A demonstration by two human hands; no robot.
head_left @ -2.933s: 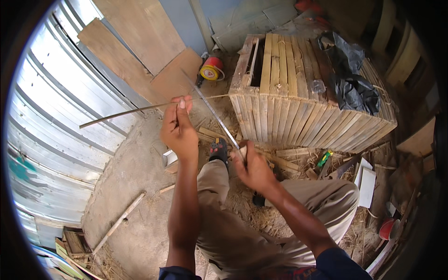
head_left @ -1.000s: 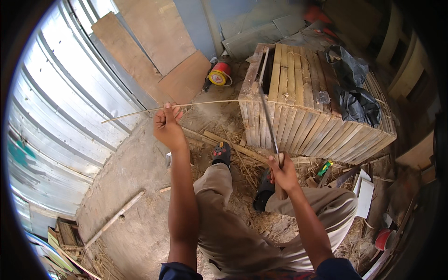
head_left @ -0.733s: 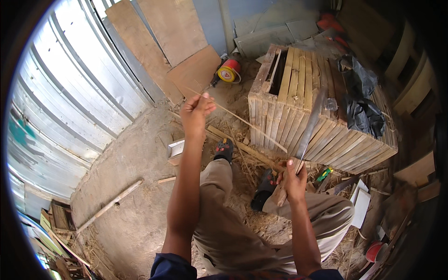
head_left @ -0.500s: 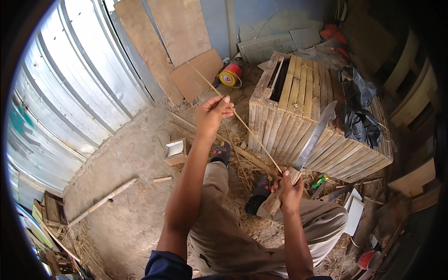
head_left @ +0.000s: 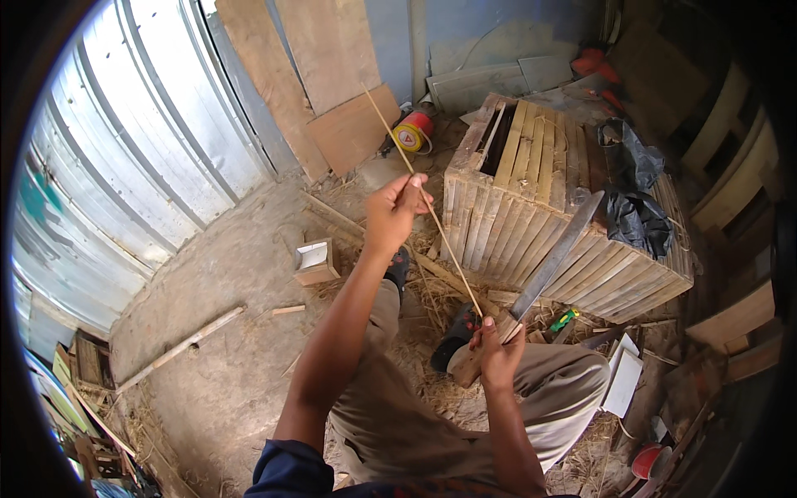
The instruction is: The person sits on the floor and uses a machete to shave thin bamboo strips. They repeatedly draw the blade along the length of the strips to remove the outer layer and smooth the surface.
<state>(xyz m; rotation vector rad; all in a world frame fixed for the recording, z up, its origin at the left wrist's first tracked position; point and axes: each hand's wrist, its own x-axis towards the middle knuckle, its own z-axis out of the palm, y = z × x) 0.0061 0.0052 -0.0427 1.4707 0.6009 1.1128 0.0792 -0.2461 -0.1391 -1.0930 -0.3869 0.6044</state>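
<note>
My left hand [head_left: 395, 214] pinches a long, thin bamboo strip [head_left: 446, 241] around its middle. The strip slants from upper left down to my right hand [head_left: 496, 357], where its lower end meets the fingers. Wrapped in my right hand is the wooden handle of a machete [head_left: 554, 258], its long blade pointing up and right in front of the slatted box. The handle's butt shows below the fingers. Whether the strip's end is gripped or only touching there is hard to make out.
A bamboo-slatted box [head_left: 531, 220] stands ahead on the right, with black plastic [head_left: 638, 224] on it. Nearby lie a green-handled tool [head_left: 564, 321], a small open box [head_left: 317, 262], a red-and-yellow round container [head_left: 413, 133] and a pole [head_left: 183, 349]. Shavings litter the floor.
My left hand has shifted slightly right and down, and the strip now stands steeper. My right hand has moved a little left and down with the machete.
</note>
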